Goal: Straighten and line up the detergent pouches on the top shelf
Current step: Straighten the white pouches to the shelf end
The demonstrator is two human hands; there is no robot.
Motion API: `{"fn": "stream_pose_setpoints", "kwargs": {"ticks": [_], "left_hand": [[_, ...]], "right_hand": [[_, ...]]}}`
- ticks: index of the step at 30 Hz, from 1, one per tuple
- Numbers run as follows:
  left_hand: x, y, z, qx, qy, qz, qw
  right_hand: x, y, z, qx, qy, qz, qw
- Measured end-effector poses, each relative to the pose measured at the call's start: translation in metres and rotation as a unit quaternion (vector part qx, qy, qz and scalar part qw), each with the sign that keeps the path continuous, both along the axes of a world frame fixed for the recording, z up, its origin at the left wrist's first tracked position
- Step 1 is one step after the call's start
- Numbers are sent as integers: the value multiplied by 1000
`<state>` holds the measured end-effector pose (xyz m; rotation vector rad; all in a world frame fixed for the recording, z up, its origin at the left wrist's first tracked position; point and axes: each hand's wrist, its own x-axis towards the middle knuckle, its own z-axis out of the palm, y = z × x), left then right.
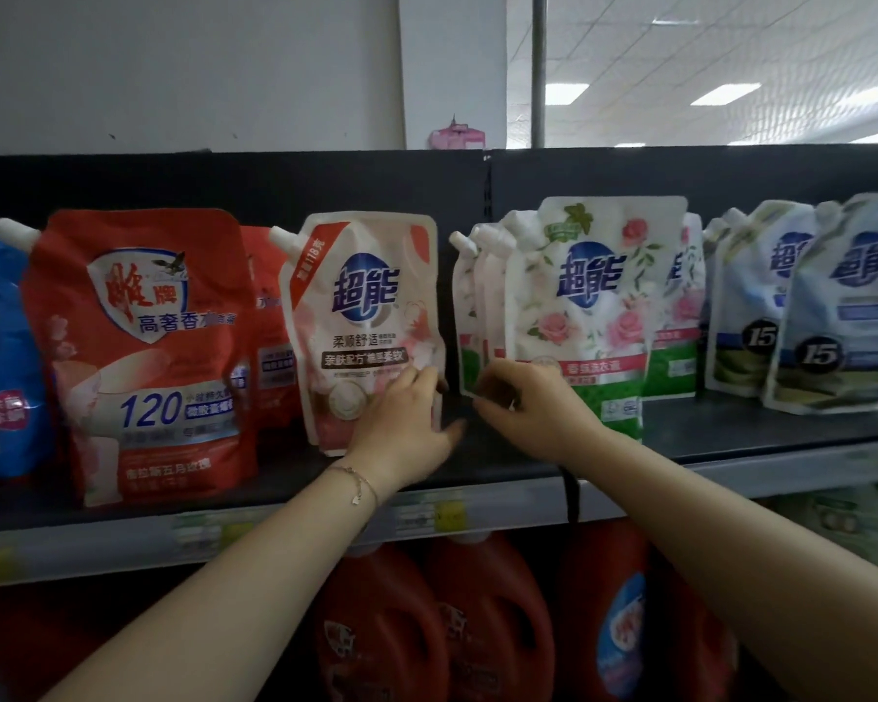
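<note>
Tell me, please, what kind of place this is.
Probably a shop's laundry aisle: spouted plastic detergent pouches stand in rows on a dark metal shelf, blurred price labels line its front edge, red plastic jugs fill the shelf below.

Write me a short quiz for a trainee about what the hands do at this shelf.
1. True or false: the left hand hangs free, touching no pouch.
2. Where is the right hand on the rose-print pouches? A spout; B lower left corner; C top right corner.
3. Fill in: the pink-white pouch has its spout at the top ___ corner.
Key: 1 false, it rests on the pink-white pouch; 2 B; 3 left.
</note>
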<state>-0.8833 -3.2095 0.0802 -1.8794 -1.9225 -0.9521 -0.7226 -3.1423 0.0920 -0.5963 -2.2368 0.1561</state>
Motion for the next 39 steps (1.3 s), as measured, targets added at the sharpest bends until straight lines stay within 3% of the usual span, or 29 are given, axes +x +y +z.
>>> {"fn": "stream_pose_setpoints", "kwargs": {"ticks": [4,10,19,25,32,39], "left_hand": [[29,21,-2,-46,-27,-45,998],[63,47,-5,-46,-141,-16,989],[66,77,9,-69,-328,-54,941],[77,86,3,22,-339,-29,940],[81,91,0,-39,-278,-63,958],[124,112,4,-73,-270,-96,955]], "right_hand": [[36,21,-5,-11,-1,-18,1000],[67,35,-24,-66,111,-45,991],[111,56,-29,-155,160,-110,968],[131,82,-25,-286,175,-148,930],[117,98,-13,-372,167,-15,913],[156,125,-23,-359,235,-19,903]]}}
